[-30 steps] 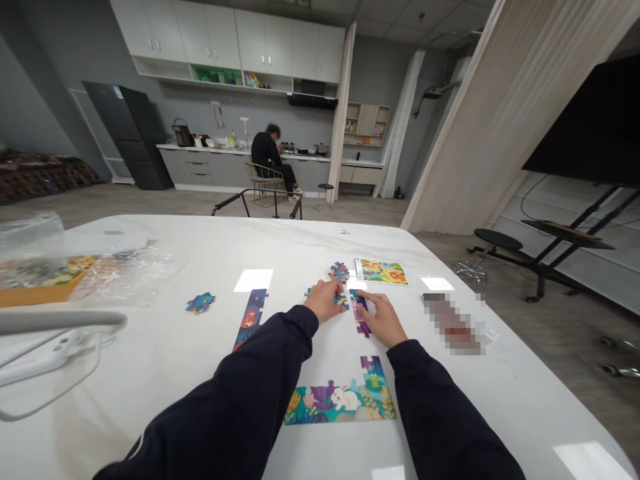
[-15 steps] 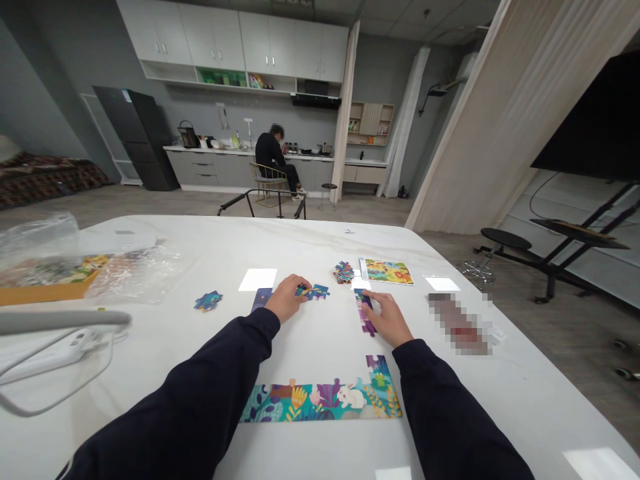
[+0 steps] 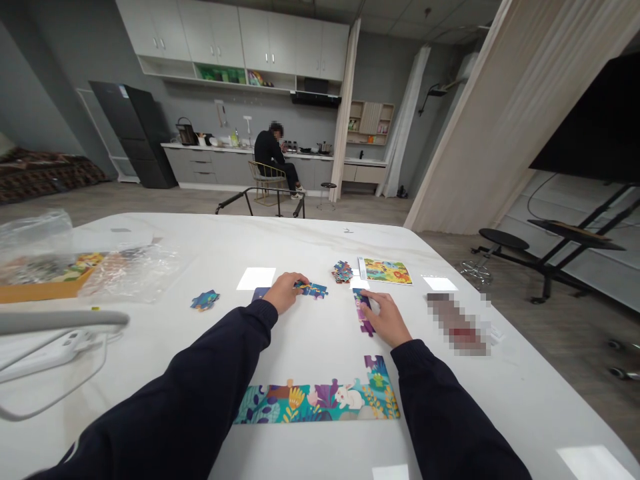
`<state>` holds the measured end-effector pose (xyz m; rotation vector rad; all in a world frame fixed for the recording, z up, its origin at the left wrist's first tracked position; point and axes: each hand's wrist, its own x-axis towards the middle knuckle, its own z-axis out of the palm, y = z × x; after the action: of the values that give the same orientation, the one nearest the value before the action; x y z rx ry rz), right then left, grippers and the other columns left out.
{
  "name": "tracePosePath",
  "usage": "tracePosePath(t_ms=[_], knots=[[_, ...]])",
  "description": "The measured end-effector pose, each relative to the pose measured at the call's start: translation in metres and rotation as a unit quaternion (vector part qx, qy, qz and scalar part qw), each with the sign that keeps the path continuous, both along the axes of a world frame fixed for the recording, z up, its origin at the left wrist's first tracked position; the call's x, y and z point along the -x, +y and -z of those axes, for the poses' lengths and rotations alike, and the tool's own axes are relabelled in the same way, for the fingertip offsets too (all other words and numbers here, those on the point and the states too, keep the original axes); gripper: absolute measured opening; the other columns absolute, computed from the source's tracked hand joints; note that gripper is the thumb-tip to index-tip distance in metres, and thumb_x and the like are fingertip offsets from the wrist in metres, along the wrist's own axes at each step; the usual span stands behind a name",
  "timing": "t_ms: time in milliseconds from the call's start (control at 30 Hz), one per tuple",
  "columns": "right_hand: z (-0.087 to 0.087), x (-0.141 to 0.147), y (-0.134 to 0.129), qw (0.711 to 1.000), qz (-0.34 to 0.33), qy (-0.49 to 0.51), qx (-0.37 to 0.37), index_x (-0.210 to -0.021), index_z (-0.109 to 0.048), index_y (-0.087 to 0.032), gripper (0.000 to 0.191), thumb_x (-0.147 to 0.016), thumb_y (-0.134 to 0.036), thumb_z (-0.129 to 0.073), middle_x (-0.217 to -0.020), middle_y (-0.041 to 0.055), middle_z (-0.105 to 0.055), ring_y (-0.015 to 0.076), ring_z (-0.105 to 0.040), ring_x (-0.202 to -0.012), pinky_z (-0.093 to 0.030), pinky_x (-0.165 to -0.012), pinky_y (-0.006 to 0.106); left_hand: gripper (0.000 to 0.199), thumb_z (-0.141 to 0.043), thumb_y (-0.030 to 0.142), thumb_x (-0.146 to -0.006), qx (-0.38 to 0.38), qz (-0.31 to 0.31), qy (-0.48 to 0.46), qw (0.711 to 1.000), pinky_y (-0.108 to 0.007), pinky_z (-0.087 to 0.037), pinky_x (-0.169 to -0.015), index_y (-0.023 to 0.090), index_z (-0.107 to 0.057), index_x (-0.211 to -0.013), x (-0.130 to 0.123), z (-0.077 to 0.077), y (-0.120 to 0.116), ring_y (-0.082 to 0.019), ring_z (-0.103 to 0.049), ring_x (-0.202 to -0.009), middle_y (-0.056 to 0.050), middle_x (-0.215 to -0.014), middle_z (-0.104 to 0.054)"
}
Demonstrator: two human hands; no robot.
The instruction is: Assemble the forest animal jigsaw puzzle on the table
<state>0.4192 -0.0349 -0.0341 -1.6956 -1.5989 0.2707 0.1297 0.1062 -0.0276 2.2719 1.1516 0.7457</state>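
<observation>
My left hand (image 3: 286,293) has its fingers closed on a joined strip of blue jigsaw pieces (image 3: 315,290) at the far side of the work area. A dark purple-blue piece (image 3: 260,293) shows partly behind that wrist. To the right, my right hand (image 3: 385,317) grips the upper part of a purple jigsaw strip (image 3: 364,317), thumb and fingers at its edge. Nearer to me lies an assembled puzzle border (image 3: 320,403) with a white rabbit and yellow plants, its right end turning upward at a frog piece. My left forearm covers its left end.
Loose pieces lie in a pile (image 3: 343,272) beside a picture card (image 3: 386,271), and others (image 3: 205,300) at left. Plastic wrapping and an orange-edged box (image 3: 50,292) stand far left, near a white power strip (image 3: 45,353). A person (image 3: 270,150) sits across the room.
The whole view has shifted very slightly. Both hands stay on the same puzzle pieces, with hardly any visible movement.
</observation>
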Motion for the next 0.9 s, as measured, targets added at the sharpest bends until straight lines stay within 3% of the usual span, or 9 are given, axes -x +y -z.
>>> tracePosePath(t_ms=[133,367,533,900], knots=[[0.0,0.0,0.0,1.0,0.002,-0.001,0.0,-0.124,-0.074,-0.023,0.039,-0.089,-0.032,-0.061,-0.116,0.0103,-0.07,0.0294,-0.063,-0.119,-0.048,-0.111,0.052,0.029,-0.061,0.007,-0.083,-0.01,0.009,0.004,1.0,-0.04,-0.051,-0.106,0.023,-0.078,-0.099,-0.002,0.002,0.0,-0.028,-0.066,-0.114,-0.006,-0.121,-0.075],[0.0,0.0,0.0,1.0,-0.006,-0.006,0.002,-0.125,-0.073,-0.02,0.041,-0.089,-0.035,-0.06,-0.119,0.0111,-0.071,0.0287,-0.061,-0.119,-0.047,-0.112,0.049,0.028,-0.057,0.011,-0.087,-0.038,0.03,0.026,0.998,-0.04,-0.05,-0.109,0.02,-0.08,-0.1,-0.002,-0.001,-0.004,-0.027,-0.063,-0.118,-0.006,-0.12,-0.076],[0.001,0.0,0.0,1.0,-0.004,0.001,-0.003,-0.124,-0.074,-0.022,0.039,-0.088,-0.034,-0.062,-0.117,0.01,-0.071,0.0291,-0.062,-0.119,-0.047,-0.111,0.051,0.025,-0.063,0.019,-0.087,-0.056,0.044,0.042,0.997,-0.036,-0.051,-0.107,0.022,-0.08,-0.106,0.0,-0.006,-0.01,-0.027,-0.062,-0.119,-0.006,-0.122,-0.075],[0.003,-0.001,0.001,1.0,-0.004,0.0,0.0,-0.124,-0.074,-0.021,0.04,-0.088,-0.034,-0.061,-0.118,0.0113,-0.071,0.0289,-0.061,-0.12,-0.046,-0.112,0.049,0.024,-0.07,0.022,-0.084,-0.061,0.001,0.059,0.996,-0.04,-0.051,-0.103,0.023,-0.079,-0.106,-0.008,-0.006,-0.012,-0.031,-0.064,-0.111,-0.008,-0.107,-0.077]])
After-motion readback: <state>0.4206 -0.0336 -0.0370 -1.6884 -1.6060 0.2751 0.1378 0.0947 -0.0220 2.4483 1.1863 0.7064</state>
